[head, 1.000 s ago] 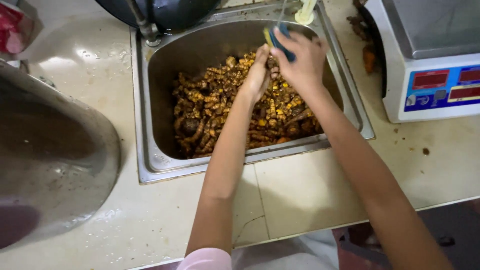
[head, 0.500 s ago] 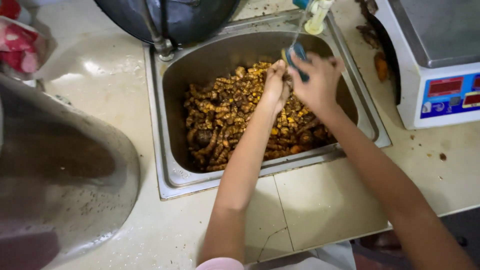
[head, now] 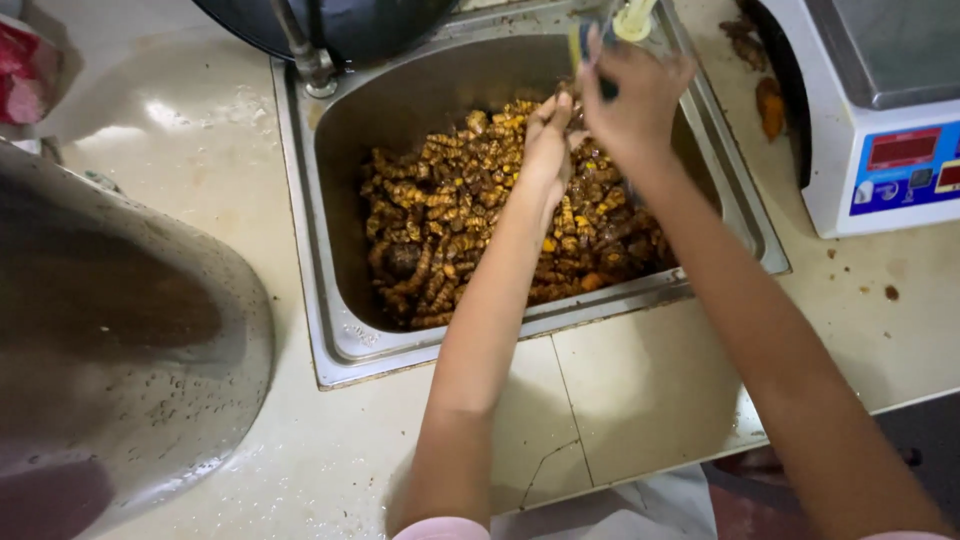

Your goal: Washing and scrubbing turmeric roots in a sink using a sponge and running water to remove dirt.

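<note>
Leftmost, a large metal basin [head: 120, 370] is seen resting on a pale tiled worktop [head: 640, 400], with a red packet [head: 25, 75] at the upper left corner. Further right, a steel sink [head: 330, 330] is set into the worktop, and a dark pan [head: 350, 20] hangs over its far edge beside a tap stem [head: 305, 60]. The sink is filled with a heap of knobbly orange-brown roots [head: 450, 220], wet and muddy. Both bare arms are stretched from the bottom edge up into the sink. The left hand [head: 548, 145] is held above the roots near the far wall, its fingers [head: 545, 115] laid together and fairly straight; whether a root is pinched in them cannot be told. Just beside it, to the right, the right hand [head: 635, 95] is clenched around a blue brush [head: 585, 45], of which only a small part shows above the knuckles. A pale bottle [head: 632, 18] stands at the sink's far rim, just behind that hand. On the worktop right of the sink, a few loose roots [head: 768, 100] lie next to a white scale [head: 880, 120] with a steel tray and red displays. Brown specks are scattered on the tiles below the scale.
</note>
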